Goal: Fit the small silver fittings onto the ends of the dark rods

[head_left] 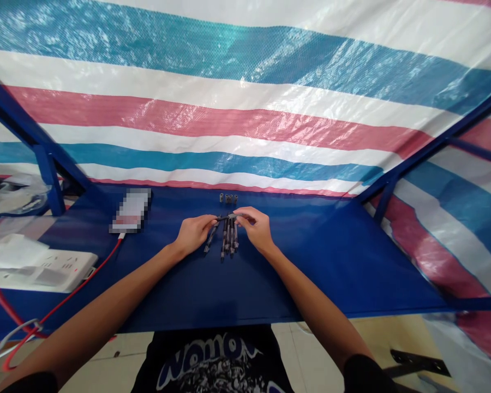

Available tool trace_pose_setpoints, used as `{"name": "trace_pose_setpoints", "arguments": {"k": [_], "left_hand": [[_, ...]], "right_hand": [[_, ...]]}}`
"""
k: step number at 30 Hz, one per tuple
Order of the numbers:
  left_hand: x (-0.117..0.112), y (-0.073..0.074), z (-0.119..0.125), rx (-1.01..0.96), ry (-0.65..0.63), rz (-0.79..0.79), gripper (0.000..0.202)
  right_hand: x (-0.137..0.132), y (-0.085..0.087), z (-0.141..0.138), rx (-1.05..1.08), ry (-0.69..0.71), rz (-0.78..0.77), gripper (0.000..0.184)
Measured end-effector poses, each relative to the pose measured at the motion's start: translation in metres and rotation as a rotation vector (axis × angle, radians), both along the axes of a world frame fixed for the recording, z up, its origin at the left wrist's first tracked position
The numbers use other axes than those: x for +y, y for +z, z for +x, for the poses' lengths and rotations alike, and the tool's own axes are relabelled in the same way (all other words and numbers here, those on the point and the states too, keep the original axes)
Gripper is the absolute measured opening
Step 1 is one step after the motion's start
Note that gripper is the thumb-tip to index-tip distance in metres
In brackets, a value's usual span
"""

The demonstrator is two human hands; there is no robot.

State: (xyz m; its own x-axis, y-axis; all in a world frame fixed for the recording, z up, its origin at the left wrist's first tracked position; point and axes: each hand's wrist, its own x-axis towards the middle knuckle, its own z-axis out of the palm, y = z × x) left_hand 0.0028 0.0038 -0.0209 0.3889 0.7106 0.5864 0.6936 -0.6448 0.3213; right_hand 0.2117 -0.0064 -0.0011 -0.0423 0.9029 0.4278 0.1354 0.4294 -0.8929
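Observation:
My left hand [195, 233] pinches one end of a dark pen [222, 218], held level above the blue tabletop [253, 289]. At its other end my right hand [254, 226] grips with thumb and fingers, where a greyish part shows; my fingers partly cover it. Below and between the hands lie several dark, slim pens [229, 240] with greyish bands, side by side and pointing toward me. One pen [211, 238] lies at a slant to their left, close to my left fingertips. Several short grey cylinders [228, 198] stand in a row just beyond my hands.
A phone [131, 210], its screen blurred out, lies to the left with a red cable [102, 266] plugged in. A white power strip [65, 270] and plastic bags [14, 254] are at the far left. Striped sheeting [245, 128] hangs behind, between blue frame bars [417, 150].

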Motion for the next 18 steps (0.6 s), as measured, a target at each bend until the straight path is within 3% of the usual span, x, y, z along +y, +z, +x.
{"name": "trace_pose_setpoints", "arguments": {"k": [9, 18], "left_hand": [[-0.0049, 0.0092, 0.0016, 0.022, -0.019, 0.002, 0.031], [-0.0036, 0.0077, 0.0022, -0.048, -0.050, 0.061, 0.023]], "right_hand": [[0.0015, -0.0007, 0.0000, -0.035, -0.051, -0.058, 0.015], [0.0004, 0.0030, 0.0013, -0.100, -0.076, -0.085, 0.019]]}}
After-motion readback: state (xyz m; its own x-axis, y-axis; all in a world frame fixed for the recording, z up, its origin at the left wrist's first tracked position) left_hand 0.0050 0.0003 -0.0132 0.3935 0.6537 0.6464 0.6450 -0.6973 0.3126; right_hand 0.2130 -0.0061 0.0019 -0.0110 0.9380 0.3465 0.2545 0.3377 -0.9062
